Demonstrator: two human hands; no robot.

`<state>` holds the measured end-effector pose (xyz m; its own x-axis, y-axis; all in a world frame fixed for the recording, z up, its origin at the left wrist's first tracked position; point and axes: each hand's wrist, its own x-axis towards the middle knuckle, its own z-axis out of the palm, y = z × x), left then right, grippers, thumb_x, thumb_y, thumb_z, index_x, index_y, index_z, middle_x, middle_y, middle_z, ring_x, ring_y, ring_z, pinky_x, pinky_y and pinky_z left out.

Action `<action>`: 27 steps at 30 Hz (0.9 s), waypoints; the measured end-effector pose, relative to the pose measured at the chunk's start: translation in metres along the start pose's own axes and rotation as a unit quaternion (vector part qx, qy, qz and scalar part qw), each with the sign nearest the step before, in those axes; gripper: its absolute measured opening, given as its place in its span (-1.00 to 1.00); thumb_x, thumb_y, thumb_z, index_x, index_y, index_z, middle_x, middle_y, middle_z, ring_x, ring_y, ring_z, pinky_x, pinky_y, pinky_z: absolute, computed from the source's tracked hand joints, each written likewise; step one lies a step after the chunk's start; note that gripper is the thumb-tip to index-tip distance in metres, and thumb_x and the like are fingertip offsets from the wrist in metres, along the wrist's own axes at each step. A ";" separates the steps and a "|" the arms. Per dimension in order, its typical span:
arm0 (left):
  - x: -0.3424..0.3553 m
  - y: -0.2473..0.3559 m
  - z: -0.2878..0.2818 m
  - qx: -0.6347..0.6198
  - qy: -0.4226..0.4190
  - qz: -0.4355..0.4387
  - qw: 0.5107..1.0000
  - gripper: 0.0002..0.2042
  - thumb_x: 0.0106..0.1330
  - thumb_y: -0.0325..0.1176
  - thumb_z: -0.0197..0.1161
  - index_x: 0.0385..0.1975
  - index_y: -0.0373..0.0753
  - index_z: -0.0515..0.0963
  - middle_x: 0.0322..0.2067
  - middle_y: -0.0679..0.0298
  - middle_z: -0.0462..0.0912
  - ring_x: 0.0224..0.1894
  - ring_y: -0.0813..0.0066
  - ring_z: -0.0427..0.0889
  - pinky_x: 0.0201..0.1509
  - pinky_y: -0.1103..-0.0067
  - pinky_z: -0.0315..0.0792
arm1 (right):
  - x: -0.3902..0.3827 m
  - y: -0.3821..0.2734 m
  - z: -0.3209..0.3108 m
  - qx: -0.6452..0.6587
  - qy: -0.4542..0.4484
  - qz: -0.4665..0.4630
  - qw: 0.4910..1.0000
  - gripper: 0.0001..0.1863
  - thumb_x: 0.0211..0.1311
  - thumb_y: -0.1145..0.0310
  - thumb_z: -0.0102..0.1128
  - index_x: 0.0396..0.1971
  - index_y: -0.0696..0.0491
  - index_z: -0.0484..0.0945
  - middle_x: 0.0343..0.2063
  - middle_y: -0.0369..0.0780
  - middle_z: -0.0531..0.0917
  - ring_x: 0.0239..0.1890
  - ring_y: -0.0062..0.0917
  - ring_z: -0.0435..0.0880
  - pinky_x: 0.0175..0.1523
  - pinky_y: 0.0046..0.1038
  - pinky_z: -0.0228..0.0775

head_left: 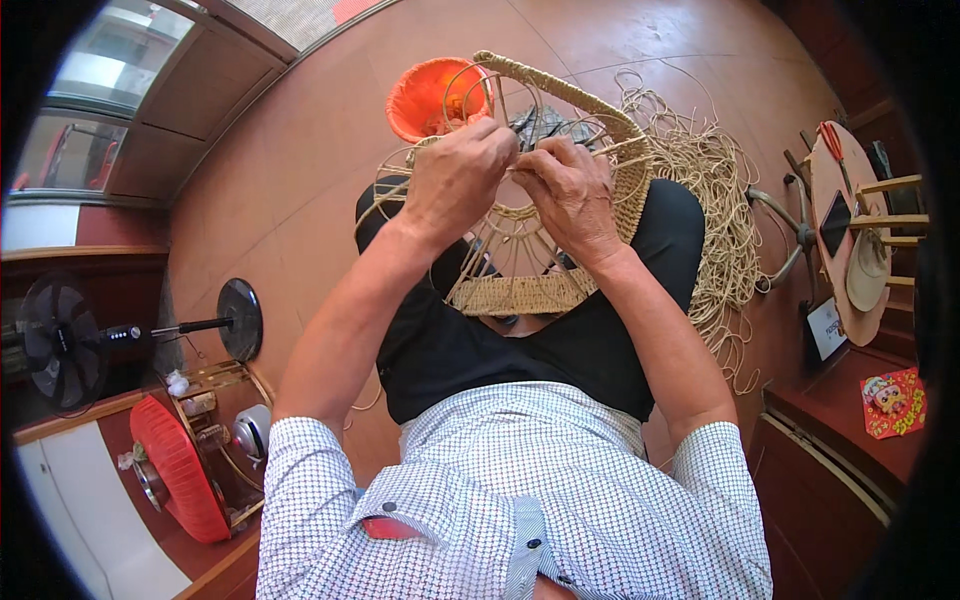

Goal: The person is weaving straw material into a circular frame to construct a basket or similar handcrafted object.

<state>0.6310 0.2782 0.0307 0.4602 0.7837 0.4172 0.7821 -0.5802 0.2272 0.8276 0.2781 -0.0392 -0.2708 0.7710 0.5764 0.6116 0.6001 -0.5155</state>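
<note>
A half-woven frame of tan cord and thin rods, with a thick braided edge, rests across my thighs. My left hand is closed at its upper middle, thumb and fingers pinched on a tan cord. Close to its right, my right hand is bent, thumb and index finger pinching cord near the left hand's fingertips. Loose loops of cord and bare rods spread around both hands; the exact point gripped is partly hidden by my fingers.
An orange bucket stands beyond the frame. A large cord heap lies right, beside a metal stand and a wooden round top holding a phone and hat. A black fan and red round object are left.
</note>
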 end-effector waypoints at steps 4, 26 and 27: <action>0.012 -0.017 0.010 -0.025 -0.001 -0.035 0.999 -0.89 0.46 -0.30 0.43 -0.22 -0.14 0.65 -0.27 0.24 0.71 -0.18 0.13 0.78 -0.15 0.27 0.63 | 0.002 -0.001 0.001 0.003 0.014 -0.009 1.000 -0.88 0.41 0.21 0.44 -0.15 -0.14 0.76 -0.16 -0.36 0.68 -0.09 -0.35 0.69 0.03 -0.18 0.30; 0.073 -0.070 -0.001 -0.002 0.112 -0.111 0.987 -0.84 0.45 -0.22 0.47 -0.19 -0.17 0.76 -0.29 0.20 0.83 -0.22 0.16 0.82 -0.10 0.30 0.65 | 0.007 -0.010 0.001 0.036 0.000 0.056 0.998 -0.77 0.31 0.29 0.55 -0.24 -0.04 0.60 -0.30 -0.32 0.70 -0.21 -0.33 0.74 -0.06 -0.20 0.31; 0.074 -0.069 0.002 -0.004 0.113 -0.115 0.987 -0.84 0.45 -0.22 0.47 -0.19 -0.17 0.76 -0.29 0.20 0.83 -0.22 0.16 0.82 -0.10 0.30 0.65 | 0.007 -0.010 0.001 0.037 0.000 0.058 0.998 -0.77 0.31 0.29 0.55 -0.23 -0.04 0.60 -0.30 -0.32 0.70 -0.21 -0.33 0.74 -0.05 -0.20 0.31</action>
<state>0.6117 0.3769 0.0444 0.1652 0.8252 0.5401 0.8511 -0.3960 0.3447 0.8191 0.2779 -0.0304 -0.2016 0.8356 0.5109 0.5822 0.5217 -0.6235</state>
